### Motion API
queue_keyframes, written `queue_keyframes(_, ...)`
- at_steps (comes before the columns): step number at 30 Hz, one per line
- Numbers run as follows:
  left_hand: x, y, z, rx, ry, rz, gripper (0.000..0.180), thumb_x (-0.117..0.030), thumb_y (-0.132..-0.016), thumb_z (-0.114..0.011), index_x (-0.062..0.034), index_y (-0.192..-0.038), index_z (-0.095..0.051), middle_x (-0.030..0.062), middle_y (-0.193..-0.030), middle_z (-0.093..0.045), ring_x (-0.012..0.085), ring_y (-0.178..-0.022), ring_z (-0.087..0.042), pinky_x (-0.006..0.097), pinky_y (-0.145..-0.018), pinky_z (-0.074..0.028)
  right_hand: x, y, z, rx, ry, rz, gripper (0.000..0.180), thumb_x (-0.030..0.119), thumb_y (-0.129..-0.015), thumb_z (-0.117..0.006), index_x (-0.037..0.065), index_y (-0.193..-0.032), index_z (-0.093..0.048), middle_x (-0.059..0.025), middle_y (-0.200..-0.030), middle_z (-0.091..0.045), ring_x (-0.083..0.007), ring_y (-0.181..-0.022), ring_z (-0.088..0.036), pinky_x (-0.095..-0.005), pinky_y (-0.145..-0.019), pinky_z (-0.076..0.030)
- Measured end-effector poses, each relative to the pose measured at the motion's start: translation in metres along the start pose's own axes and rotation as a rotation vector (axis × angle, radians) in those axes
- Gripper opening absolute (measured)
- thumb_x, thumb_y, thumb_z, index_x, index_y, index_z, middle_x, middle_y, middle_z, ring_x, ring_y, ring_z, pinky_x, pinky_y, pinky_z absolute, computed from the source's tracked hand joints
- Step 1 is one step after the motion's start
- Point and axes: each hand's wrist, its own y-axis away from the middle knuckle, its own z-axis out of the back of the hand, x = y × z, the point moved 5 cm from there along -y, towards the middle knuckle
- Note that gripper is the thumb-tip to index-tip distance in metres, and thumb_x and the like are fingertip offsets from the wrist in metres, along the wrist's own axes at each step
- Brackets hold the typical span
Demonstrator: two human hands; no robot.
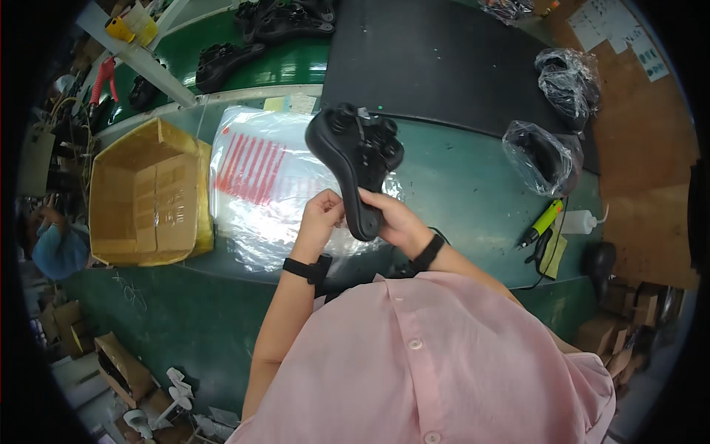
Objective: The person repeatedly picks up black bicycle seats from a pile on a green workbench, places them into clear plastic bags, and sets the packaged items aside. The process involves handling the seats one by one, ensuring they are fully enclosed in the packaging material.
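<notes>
A black bicycle saddle (346, 159) is held up over the bench, its underside partly facing me, the wide end away and the narrow nose toward me. My right hand (396, 220) grips it near the nose, thumb on top. My left hand (323, 212) is closed beside the nose, fingers curled; whatever they hold, if anything, is hidden. Beneath both hands lies a stack of clear plastic bags (255, 159) with red stripes. Dark bands circle both my wrists.
An open cardboard box (151, 194) stands at left. Plastic-wrapped saddles (543, 157) lie at right, near a green electric screwdriver (542, 220) and white squeeze bottle (578, 222). A black mat (436, 63) covers the far bench; more saddles (225, 63) sit on the green surface behind.
</notes>
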Motion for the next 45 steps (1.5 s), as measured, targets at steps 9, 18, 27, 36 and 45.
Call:
queue_keyframes(9, -0.024, 0.053, 0.159, -0.440, 0.827, -0.217, 0.015, -0.019, -0.099, -0.050, -0.0068, -0.096, -0.058, 0.0028, -0.087, -0.061, 0.0114, -0.079, -0.058, 0.027, -0.069, -0.049, -0.006, -0.037, 0.009, -0.187, 0.034, 0.038, 0.024, 0.021, -0.090, -0.065, 0.003, -0.105, -0.061, -0.0036, -0.092, -0.065, -0.0131, -0.078, -0.064, -0.0278, -0.071, -0.053)
queue_keyframes(18, -0.065, 0.073, 0.121, -0.342, -0.062, 0.032, 0.020, -0.017, -0.091, -0.060, -0.0015, -0.101, -0.067, -0.0035, -0.069, -0.052, 0.0050, -0.062, -0.049, 0.022, -0.057, -0.044, 0.040, 0.008, 0.026, -0.215, 0.403, 0.318, 0.048, 0.005, -0.081, -0.069, 0.002, -0.124, -0.049, -0.0054, -0.108, -0.062, -0.0137, -0.094, -0.060, -0.0286, -0.083, -0.049)
queue_keyframes(27, -0.029, 0.033, 0.081, -0.440, 0.158, -0.112, 0.029, -0.022, -0.098, -0.052, -0.0008, -0.113, -0.065, -0.0046, -0.057, -0.047, 0.0043, -0.049, -0.044, 0.020, -0.046, -0.038, 0.047, 0.049, -0.025, -0.050, 1.757, 0.855, 0.054, 0.009, -0.068, -0.074, 0.009, -0.116, -0.050, -0.0146, -0.099, -0.060, -0.0364, -0.091, -0.060, -0.0405, -0.072, -0.051)
queue_keyframes(36, -0.123, 0.086, -0.045, 0.319, -0.936, -0.770, 0.023, -0.009, -0.084, -0.062, -0.0032, -0.104, -0.070, 0.0071, -0.079, -0.070, 0.0105, -0.055, -0.059, 0.027, -0.051, -0.046, 0.023, 0.022, 0.026, -0.115, 1.590, 0.373, 0.047, 0.011, -0.073, -0.073, 0.003, -0.115, -0.055, -0.0159, -0.088, -0.067, -0.0308, -0.076, -0.065, -0.0385, -0.070, -0.051)
queue_keyframes(45, -0.076, 0.076, -0.152, 0.739, -0.646, -0.633, 0.033, -0.015, -0.090, -0.056, -0.0161, -0.122, -0.061, 0.0121, -0.080, -0.062, 0.0257, -0.070, -0.060, 0.032, -0.063, -0.050, 0.047, 0.025, -0.001, -0.304, 0.451, 0.290, 0.029, 0.011, -0.081, -0.066, -0.003, -0.105, -0.060, -0.0105, -0.092, -0.064, -0.0189, -0.077, -0.064, -0.0328, -0.071, -0.053)
